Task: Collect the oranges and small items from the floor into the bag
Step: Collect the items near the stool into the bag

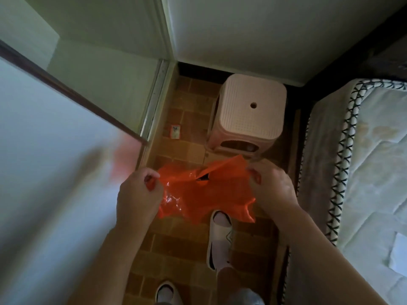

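Note:
An orange plastic bag [204,192] hangs stretched between both hands above the brick-patterned floor [182,245]. My left hand [138,192] pinches the bag's left top edge. My right hand [273,186] pinches its right top edge. A small dark gap shows at the bag's mouth near the middle. A small red and white packet [175,131] lies on the floor at the far left, near the door track. No oranges show in this view.
A pink plastic stool [246,113] stands on the floor ahead, something round dimly visible under it. A mattress [363,172] borders the right side. A glass sliding door [55,161] and its track close off the left. My feet in white slippers [220,236] stand below the bag.

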Demonstrator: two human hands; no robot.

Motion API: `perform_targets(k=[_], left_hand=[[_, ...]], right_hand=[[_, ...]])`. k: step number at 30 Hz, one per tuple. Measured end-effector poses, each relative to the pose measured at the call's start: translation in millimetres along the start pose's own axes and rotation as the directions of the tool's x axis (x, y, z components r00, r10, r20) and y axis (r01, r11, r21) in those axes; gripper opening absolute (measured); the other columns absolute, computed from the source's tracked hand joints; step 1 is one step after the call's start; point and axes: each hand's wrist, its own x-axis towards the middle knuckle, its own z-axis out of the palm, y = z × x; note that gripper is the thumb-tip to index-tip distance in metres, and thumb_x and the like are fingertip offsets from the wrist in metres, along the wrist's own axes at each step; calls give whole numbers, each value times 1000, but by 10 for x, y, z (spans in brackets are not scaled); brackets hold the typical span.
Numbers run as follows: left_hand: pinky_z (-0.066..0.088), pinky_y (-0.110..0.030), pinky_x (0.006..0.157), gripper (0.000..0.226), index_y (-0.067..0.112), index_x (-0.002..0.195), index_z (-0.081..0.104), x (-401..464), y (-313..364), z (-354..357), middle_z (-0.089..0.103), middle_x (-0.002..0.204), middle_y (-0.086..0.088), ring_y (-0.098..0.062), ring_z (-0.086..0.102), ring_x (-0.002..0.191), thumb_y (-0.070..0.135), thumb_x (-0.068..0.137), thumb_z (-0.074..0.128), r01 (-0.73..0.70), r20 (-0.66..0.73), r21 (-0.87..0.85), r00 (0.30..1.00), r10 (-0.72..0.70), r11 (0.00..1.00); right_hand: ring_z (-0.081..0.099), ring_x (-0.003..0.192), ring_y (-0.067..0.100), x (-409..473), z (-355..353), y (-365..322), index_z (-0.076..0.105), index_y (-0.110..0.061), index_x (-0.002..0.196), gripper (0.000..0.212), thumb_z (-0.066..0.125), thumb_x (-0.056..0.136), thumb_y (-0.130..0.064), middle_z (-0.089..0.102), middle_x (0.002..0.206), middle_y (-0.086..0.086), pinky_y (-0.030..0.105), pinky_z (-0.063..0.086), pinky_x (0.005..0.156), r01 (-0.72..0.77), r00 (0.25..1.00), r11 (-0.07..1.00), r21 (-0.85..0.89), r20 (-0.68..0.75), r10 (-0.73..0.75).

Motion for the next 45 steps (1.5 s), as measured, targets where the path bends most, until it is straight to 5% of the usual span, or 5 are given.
perform_targets(k=[13, 22, 29, 36, 45], left_hand=[[40, -6, 77, 25, 23, 112, 67, 705, -709, 1551, 61, 107, 15, 0, 56, 97, 11, 90, 71, -289, -61, 17, 955, 289, 957], [46, -22, 80, 22, 24, 106, 70, 1337, -1260, 2105, 66, 107, 11, -9, 62, 97, 8, 90, 68, -362, -145, -9, 923, 357, 932], [62, -42, 79, 21, 34, 110, 69, 1411, -1636, 1934, 65, 109, 11, -14, 66, 98, 23, 92, 68, -212, -141, -7, 968, 209, 977], [56, -33, 76, 25, 30, 114, 70, 1378, -1581, 1830, 58, 106, 9, -14, 61, 93, 17, 92, 67, -207, -191, -45, 962, 195, 977], [41, -37, 111, 68, 26, 150, 46, 1219, -1438, 1709, 40, 148, 1, -21, 39, 140, 26, 88, 72, -404, -178, 169, 885, 431, 899]], right_hand=[[62, 116, 19, 611, 1402, 816, 68, -17, 126, 30, 67, 96, -13, 61, 131, -2, 41, 46, 97, 400, 892, 868, -296, -93, -442], [59, 105, 20, 1073, 2208, 1068, 66, -17, 130, 32, 60, 98, -21, 57, 123, -1, 44, 50, 83, 411, 862, 860, -303, -177, -475], [35, 148, 29, 881, 2692, 1060, 53, -26, 149, 59, 59, 95, -47, 39, 160, 5, 51, 32, 116, 394, 863, 853, -343, -180, -471], [1, 160, 21, 924, 2888, 612, 33, -24, 161, 78, 46, 95, -64, 18, 172, 2, 58, 9, 126, 479, 844, 771, -420, -21, -536], [-5, 160, 26, 878, 3481, 596, 6, -22, 166, 94, 50, 93, -62, 6, 173, 7, 61, 2, 125, 530, 847, 789, -312, 243, -473]])
